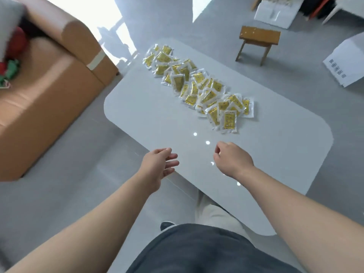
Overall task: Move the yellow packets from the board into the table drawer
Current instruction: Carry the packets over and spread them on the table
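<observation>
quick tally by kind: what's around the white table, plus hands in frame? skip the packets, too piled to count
Hands: 2, left hand and right hand, both empty
Wooden stool: 1
Brown sofa: 1
White boxes: 2, one far, one at right
Total: 6

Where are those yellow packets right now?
In the head view, the packets lie strewn in a long band across the far half of the white table, beyond both empty hands, with the wooden stool behind.

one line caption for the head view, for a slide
Both empty hands, left and right, hover over a white table near scattered yellow packets.
</observation>
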A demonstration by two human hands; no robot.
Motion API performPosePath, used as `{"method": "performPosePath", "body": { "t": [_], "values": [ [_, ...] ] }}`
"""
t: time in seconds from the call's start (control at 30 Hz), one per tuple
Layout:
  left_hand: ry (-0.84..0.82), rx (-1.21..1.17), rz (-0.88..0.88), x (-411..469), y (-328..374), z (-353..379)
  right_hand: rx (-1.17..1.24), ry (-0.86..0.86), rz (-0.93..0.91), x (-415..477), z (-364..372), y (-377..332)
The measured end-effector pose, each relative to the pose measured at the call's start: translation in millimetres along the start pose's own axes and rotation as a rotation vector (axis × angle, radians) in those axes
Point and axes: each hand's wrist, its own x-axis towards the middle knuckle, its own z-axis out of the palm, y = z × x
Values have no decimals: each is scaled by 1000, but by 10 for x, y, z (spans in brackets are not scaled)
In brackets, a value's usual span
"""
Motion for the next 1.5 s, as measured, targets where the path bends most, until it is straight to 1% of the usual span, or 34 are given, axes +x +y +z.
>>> {"method": "performPosePath", "body": {
  "t": [0.17,0.27,0.43,0.57,0.7,0.9,1.1,1.17,1.27,1.37,1.5],
  "values": [
    [90,-148,40,-368,-559,-849,-124,-79,-195,-519,371,-804],
    [166,-277,45,-580,-916,-1370,-201,-129,-326,-739,618,-1330],
    [304,-480,46,-957,-1642,-2142,-382,-199,-584,-1079,1038,-2210],
    [420,-679,24,-1308,-2296,-2618,-509,-223,-799,-1451,1427,-2860],
    [538,-856,-10,-1621,-2915,-2900,-637,-296,-963,-1824,1840,-3350],
    [734,-1152,-96,-2002,-3628,-3024,-765,-463,-1176,-2292,2403,-3869],
    [1009,-1459,-178,-2451,-4141,-2861,-941,-667,-1386,-2784,3078,-4167],
    [1067,-1546,-216,-2601,-4325,-2784,-997,-721,-1454,-2998,3280,-4212],
    [1137,-1644,-251,-2864,-4627,-2682,-1092,-772,-1550,-3400,3522,-4237],
    [1212,-1748,-226,-3154,-4977,-2610,-1153,-796,-1623,-3831,3748,-4192],
    [1258,-1888,-200,-3494,-5627,-2514,-1247,-795,-1686,-4451,4089,-4067]
  ]
}}
